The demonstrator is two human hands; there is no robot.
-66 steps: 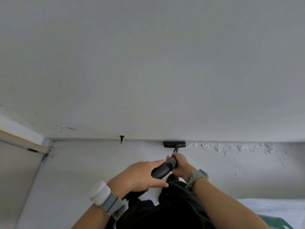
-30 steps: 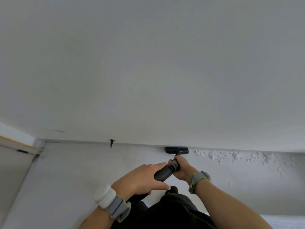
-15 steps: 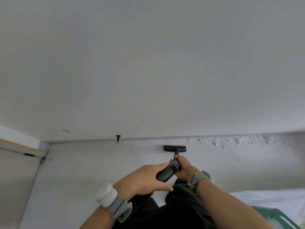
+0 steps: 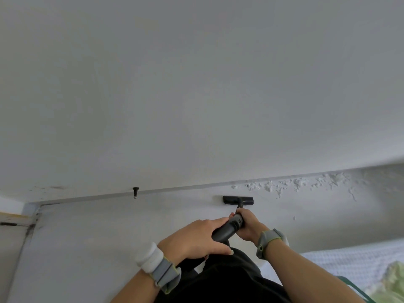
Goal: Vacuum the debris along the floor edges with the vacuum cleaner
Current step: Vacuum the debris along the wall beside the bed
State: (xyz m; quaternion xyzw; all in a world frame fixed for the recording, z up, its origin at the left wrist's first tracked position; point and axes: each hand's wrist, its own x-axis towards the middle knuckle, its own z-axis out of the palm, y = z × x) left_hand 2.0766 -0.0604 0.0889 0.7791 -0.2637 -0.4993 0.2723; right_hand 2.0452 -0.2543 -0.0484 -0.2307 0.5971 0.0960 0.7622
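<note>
The left hand (image 4: 196,239) and right hand (image 4: 249,226) curl their fingers around the vacuum cleaner's tube (image 4: 227,230). Its nozzle (image 4: 238,200) sits on the floor (image 4: 109,237), close to the wall (image 4: 196,95), near the white debris (image 4: 295,184).

Both hands (image 4: 196,239) on vacuum wand (image 4: 227,229)

My black vacuum cleaner (image 4: 227,229) slanted down to its flat nozzle (image 4: 237,200), just left of white debris (image 4: 295,184) along the floor edge (image 4: 185,189).
</note>
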